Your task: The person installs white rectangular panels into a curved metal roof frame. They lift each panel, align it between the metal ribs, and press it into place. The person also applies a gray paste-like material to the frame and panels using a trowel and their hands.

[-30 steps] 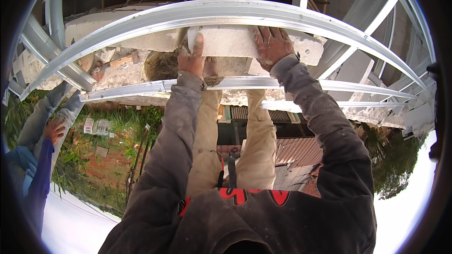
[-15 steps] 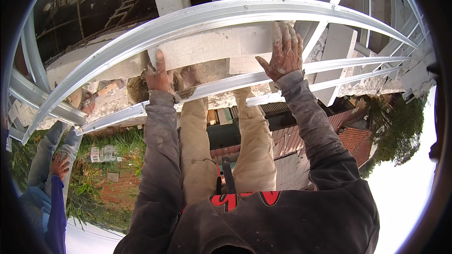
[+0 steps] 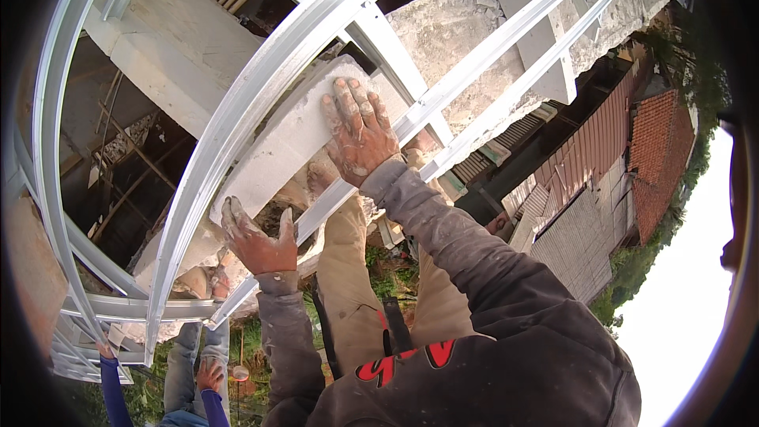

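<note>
A long white masonry block [image 3: 288,138] lies along the top of the wall, slanting from lower left to upper right. My right hand [image 3: 360,126] rests flat on its upper right end, fingers stretched out. At the lower left end, the fingertips of my left hand [image 3: 257,241] touch the block, with the thumb held apart. Pale dust covers both hands. A curved-looking silver metal channel [image 3: 229,122] passes just beyond the block. Another thin metal rail [image 3: 324,209] runs on the near side, between my wrists and partly behind them.
My bare feet [image 3: 322,174] stand on the rough wall top. Beyond it a dark drop [image 3: 130,166] opens into the building. Below lie tiled and sheet-metal roofs [image 3: 581,229]. A co-worker's hand [image 3: 209,375] rests at their knee; their other hand [image 3: 104,350] is at a metal channel.
The whole view has swung, so the block and rails now slant. My hands stay at the block's two ends. A co-worker's hand has come into view at a metal channel.
</note>
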A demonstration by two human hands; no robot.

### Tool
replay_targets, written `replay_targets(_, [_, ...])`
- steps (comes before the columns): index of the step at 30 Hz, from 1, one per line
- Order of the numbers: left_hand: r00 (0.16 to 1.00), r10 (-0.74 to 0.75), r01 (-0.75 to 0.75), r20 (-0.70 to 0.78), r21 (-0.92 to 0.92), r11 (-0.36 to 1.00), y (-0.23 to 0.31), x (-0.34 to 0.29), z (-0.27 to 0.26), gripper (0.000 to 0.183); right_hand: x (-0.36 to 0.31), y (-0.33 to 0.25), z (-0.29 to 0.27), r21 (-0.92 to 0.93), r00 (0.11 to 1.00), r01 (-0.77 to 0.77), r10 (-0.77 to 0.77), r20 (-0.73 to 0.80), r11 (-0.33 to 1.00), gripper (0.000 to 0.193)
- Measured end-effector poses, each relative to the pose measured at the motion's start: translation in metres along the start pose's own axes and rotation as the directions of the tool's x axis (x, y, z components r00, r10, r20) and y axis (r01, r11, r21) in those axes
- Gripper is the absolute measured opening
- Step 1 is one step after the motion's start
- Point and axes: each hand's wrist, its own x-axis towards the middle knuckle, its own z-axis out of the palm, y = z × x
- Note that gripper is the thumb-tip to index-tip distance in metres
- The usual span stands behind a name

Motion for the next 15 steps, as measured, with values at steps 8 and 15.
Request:
replay_targets(8, [0.939, 0.05, -0.175, 0.34, 0.348, 0.921, -0.018, 0.063, 0.054, 0.099, 0.001, 0.011, 0.012, 0.141, 0.995, 0.032, -0.018, -0.097, 0.99, 0.076])
replay_targets(15, [0.909, -0.076, -0.12, 0.41, 0.433, 0.894, -0.026, 0.065, 0.06, 0.098, 0.003, 0.015, 0.01, 0.095, 0.993, 0.054, -0.043, -0.113, 0.994, 0.072])
